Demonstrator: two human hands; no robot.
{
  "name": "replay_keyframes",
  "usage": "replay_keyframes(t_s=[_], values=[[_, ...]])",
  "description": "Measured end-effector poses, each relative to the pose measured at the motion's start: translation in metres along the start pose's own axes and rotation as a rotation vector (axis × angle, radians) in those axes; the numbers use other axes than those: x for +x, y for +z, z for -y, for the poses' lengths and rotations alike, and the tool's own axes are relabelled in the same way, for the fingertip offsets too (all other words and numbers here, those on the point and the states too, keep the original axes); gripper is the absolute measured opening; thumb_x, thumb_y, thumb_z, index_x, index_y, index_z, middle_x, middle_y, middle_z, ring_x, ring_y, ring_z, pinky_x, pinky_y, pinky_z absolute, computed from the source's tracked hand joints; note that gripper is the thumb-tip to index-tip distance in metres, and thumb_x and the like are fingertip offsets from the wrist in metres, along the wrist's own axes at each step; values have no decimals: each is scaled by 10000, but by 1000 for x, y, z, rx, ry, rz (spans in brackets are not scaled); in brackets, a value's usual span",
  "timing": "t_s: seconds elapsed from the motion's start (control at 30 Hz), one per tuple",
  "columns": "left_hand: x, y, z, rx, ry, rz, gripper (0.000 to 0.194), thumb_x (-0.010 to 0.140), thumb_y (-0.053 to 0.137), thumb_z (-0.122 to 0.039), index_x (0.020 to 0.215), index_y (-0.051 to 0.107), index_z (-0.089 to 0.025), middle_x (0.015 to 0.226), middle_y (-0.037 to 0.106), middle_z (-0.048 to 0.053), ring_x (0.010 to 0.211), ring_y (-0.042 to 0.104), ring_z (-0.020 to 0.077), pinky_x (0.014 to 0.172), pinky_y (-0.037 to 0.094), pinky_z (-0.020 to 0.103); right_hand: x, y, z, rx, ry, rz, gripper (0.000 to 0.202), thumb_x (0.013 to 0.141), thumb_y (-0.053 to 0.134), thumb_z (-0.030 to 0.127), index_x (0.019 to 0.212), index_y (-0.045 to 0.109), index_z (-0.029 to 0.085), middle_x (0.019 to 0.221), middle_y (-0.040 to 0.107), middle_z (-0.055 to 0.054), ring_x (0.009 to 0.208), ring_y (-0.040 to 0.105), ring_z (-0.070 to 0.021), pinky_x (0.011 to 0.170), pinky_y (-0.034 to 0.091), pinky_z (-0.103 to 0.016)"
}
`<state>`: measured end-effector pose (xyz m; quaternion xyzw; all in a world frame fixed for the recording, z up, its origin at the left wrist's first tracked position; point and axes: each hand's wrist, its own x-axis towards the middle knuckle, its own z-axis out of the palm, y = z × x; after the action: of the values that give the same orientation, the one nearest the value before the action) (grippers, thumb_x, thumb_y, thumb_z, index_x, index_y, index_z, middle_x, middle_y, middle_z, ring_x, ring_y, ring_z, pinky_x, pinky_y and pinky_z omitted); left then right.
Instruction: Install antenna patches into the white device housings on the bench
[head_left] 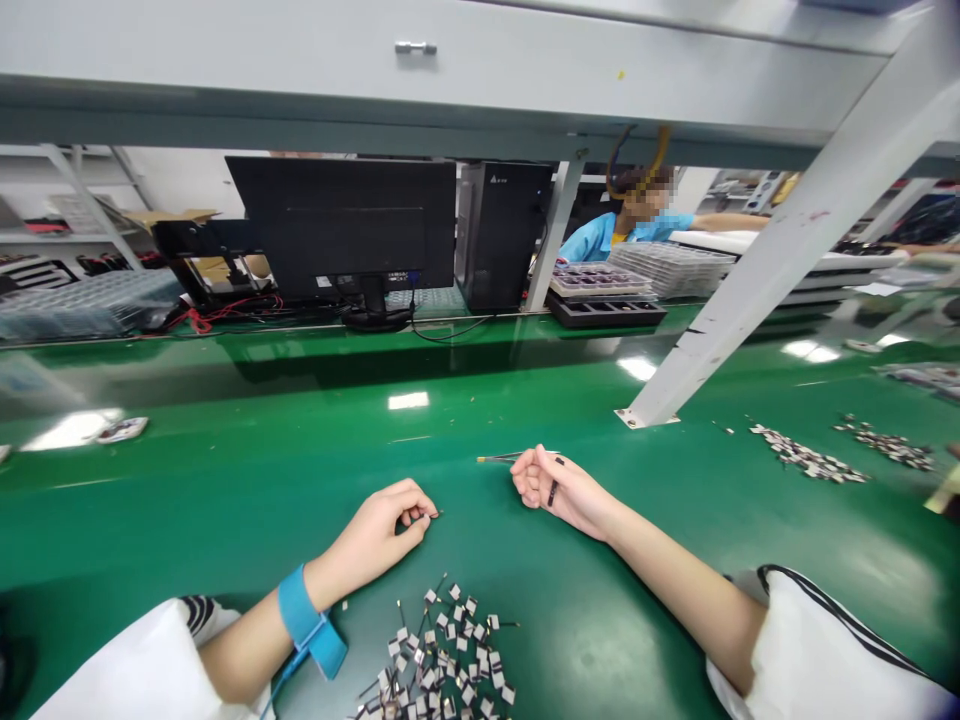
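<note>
My left hand (390, 528) is closed over the green bench, thumb and fingers pinched on a tiny part (438, 514) too small to name. A blue band (300, 610) with a cord circles that wrist. To the right, my right hand (559, 490) is closed, its fingers curled inward. Thin tweezers (496, 458), yellowish at the tip, stick out leftward from its fingers. Across its palm shows a narrow black strip (556, 484). Below and between my hands lies a loose pile of small pale square parts (450, 650) with short dark leads.
More small parts (810, 455) lie in heaps at the right. A slanted white post (720, 290) meets the green bench (225, 500). Behind stand a monitor (345, 220), a computer tower (502, 235) and stacked trays (607, 295). A person in blue (600, 238) sits beyond.
</note>
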<state>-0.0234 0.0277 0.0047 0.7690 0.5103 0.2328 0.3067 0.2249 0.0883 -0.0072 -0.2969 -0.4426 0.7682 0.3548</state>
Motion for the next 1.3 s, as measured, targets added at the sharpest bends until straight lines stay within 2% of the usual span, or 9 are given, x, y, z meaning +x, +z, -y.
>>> replay_keyframes(t_s=[1.3], values=[[0, 1, 5, -29, 1, 24, 160, 769, 424, -174, 806, 579, -166, 840, 537, 19, 694, 488, 89, 651, 407, 194, -2, -1, 0, -4, -3, -1, 372, 767, 500, 470, 770, 561, 103, 614, 524, -29, 492, 449, -56, 498, 322, -197]])
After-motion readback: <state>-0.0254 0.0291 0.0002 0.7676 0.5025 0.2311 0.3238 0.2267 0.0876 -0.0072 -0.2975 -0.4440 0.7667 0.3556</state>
